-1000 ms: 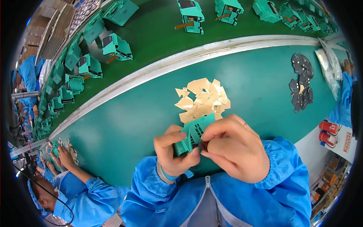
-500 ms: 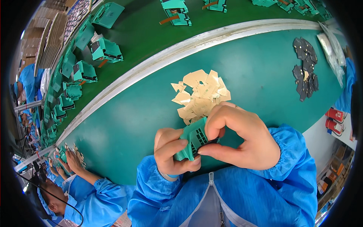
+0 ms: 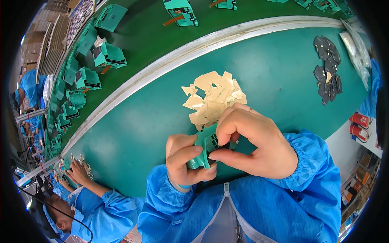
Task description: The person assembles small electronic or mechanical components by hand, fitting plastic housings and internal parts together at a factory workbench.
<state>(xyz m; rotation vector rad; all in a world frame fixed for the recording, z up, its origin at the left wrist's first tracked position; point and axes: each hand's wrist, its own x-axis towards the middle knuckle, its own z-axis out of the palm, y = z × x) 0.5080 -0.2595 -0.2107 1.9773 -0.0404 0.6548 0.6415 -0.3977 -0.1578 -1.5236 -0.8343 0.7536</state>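
Observation:
A green plastic housing (image 3: 198, 162) with a grid of square openings is gripped by my left hand (image 3: 183, 160), thumb at the near side and fingers wrapped round its left end. My right hand (image 3: 255, 141) is closed in a pinch at the housing's right side. Between its fingertips shows part of a thin black piece (image 3: 223, 146), lying against the grid; most of it is hidden by the fingers. Just beyond both hands lies a loose pile of cream-coloured cut sheets (image 3: 214, 97) on the green table (image 3: 142, 121).
Several black flat pieces (image 3: 327, 73) lie at the far right, beside clear plastic bags (image 3: 355, 54). Past a pale rail (image 3: 162, 58), a green conveyor (image 3: 142, 34) carries green housings (image 3: 108, 55) with orange ribbons. A co-worker in blue (image 3: 101, 214) works at the left.
My right fingertips have moved further over the housing's grid, covering more of the openings and the black piece. The housing has tilted slightly in my left hand. Conveyor housings have shifted slightly left.

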